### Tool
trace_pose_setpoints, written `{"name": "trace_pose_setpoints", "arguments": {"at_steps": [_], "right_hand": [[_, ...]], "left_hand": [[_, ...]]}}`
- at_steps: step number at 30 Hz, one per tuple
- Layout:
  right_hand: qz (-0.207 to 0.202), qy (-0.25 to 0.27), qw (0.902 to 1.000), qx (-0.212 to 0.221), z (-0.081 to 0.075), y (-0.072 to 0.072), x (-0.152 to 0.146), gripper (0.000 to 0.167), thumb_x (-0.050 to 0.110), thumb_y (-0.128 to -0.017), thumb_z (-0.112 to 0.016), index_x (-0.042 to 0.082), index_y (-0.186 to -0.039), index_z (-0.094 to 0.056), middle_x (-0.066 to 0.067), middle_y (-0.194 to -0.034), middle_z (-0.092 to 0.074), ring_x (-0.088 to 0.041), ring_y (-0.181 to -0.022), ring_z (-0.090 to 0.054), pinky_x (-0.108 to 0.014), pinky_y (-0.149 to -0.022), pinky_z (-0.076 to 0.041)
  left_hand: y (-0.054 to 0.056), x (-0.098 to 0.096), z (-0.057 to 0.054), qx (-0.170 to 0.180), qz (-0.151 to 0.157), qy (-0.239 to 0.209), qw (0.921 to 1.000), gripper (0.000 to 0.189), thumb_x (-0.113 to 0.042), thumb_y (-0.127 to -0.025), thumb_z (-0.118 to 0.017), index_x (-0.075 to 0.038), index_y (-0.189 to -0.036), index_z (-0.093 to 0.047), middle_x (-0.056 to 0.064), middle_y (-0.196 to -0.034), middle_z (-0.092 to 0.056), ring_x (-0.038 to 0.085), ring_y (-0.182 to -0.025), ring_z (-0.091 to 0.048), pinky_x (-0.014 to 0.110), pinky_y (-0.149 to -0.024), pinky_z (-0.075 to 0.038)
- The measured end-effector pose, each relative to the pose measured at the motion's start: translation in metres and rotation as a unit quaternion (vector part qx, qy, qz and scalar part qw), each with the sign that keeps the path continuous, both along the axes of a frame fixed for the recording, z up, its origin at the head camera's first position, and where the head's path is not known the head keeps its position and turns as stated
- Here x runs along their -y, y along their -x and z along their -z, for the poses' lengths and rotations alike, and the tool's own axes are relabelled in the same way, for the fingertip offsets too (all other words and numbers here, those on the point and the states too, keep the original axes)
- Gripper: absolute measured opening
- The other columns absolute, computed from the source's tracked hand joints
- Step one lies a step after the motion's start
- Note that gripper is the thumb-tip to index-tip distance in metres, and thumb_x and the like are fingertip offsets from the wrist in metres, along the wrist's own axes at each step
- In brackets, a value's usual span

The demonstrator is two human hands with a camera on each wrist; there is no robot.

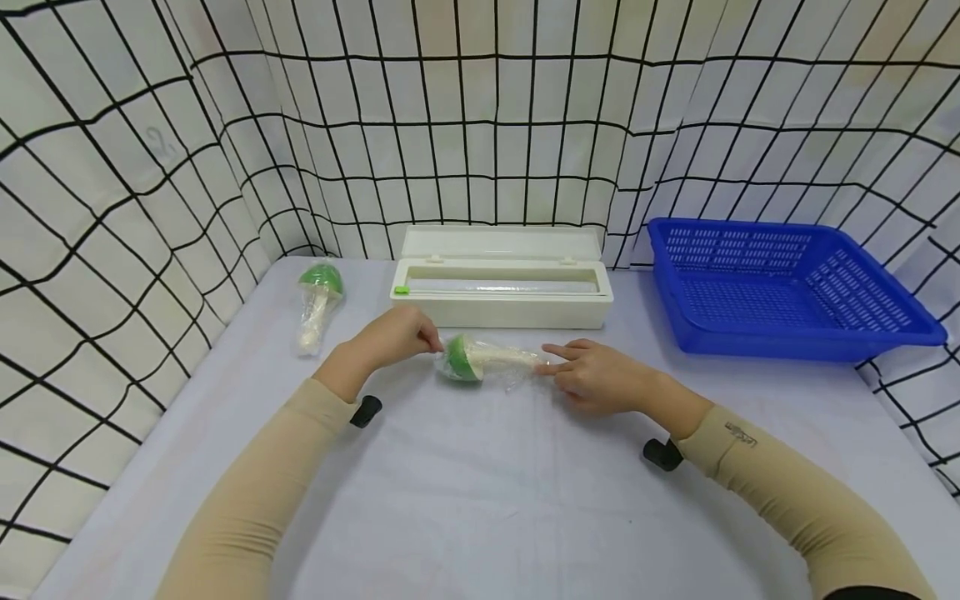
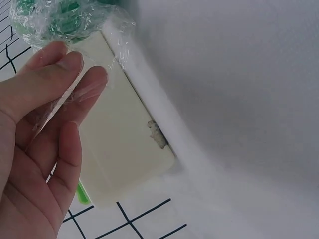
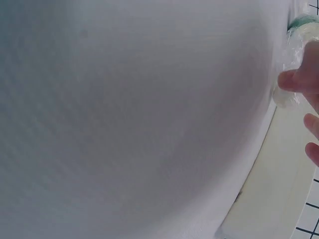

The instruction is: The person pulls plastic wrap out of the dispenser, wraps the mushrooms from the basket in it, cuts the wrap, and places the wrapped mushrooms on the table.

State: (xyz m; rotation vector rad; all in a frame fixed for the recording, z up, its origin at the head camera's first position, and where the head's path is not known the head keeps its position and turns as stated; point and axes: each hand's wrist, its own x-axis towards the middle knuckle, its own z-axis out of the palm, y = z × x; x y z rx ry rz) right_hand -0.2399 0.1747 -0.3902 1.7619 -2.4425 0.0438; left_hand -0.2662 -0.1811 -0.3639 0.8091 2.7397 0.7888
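Note:
A mushroom-shaped item with a green cap and whitish stalk (image 1: pixel 498 357), wrapped in clear cling film, lies across the middle of the table. At its cap end, my left hand (image 1: pixel 396 337) pinches the film between thumb and fingertips; the left wrist view shows the film (image 2: pixel 89 89) stretched from those fingers to the crumpled wrap on the cap. My right hand (image 1: pixel 603 377) is at the stalk end, with fingers fairly straight and spread. One digit touches the wrapped stalk end (image 3: pixel 285 97). Most of this hand is cut off in the right wrist view.
A white cling film dispenser (image 1: pixel 502 313) stands behind the item, lid raised, roll inside and green slider at left. Another wrapped green-and-white mushroom shape (image 1: pixel 318 308) lies at back left. A blue plastic basket (image 1: pixel 787 342) sits at back right. Black wire mesh (image 1: pixel 495 123) surrounds the table.

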Motion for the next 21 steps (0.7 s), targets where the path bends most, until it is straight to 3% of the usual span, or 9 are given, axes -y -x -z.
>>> {"name": "trace_pose_setpoints", "arguments": {"at_steps": [5,11,17,21], "right_hand": [[0.01,0.012,0.9998,0.012,-0.003,-0.001,0.002,0.016,0.004,-0.088,-0.071,0.009,-0.101,-0.08,-0.009,-0.135,-0.066,-0.038,-0.132,-0.055,-0.054,-0.104,-0.045],[0.01,0.04,0.9991,-0.005,-0.002,0.005,0.005,0.021,-0.005,-0.08,-0.079,0.009,-0.096,-0.079,-0.008,-0.122,-0.073,-0.03,-0.116,-0.067,-0.05,-0.097,-0.05],[0.002,0.117,0.9932,0.001,0.003,0.008,0.01,0.028,-0.005,-0.083,-0.08,0.004,-0.106,-0.069,-0.004,-0.098,-0.077,-0.019,-0.089,-0.073,-0.043,-0.087,-0.055],[0.066,0.116,0.9901,0.043,0.003,0.009,0.018,0.026,0.003,-0.091,-0.077,0.008,-0.111,-0.061,-0.001,-0.097,-0.076,-0.019,-0.086,-0.071,-0.04,-0.083,-0.056]], "left_hand": [[-0.002,0.002,-0.002,0.021,0.009,-0.013,0.9997,0.014,-0.003,-0.095,-0.067,-0.002,-0.099,-0.081,0.009,-0.101,-0.077,0.025,-0.097,-0.071,0.041,-0.086,-0.058],[-0.004,0.0,-0.003,0.053,-0.006,-0.015,0.9985,0.029,-0.025,-0.095,-0.074,0.0,-0.111,-0.078,0.011,-0.109,-0.075,0.027,-0.102,-0.07,0.044,-0.088,-0.057],[-0.004,-0.01,-0.004,0.06,-0.013,-0.014,0.998,0.024,-0.022,-0.086,-0.085,-0.004,-0.097,-0.074,0.005,-0.095,-0.074,0.02,-0.09,-0.069,0.037,-0.081,-0.057],[-0.003,-0.013,-0.003,0.067,-0.01,-0.02,0.9975,0.023,-0.018,-0.085,-0.087,-0.006,-0.09,-0.068,0.002,-0.084,-0.072,0.018,-0.08,-0.065,0.034,-0.074,-0.054]]}}
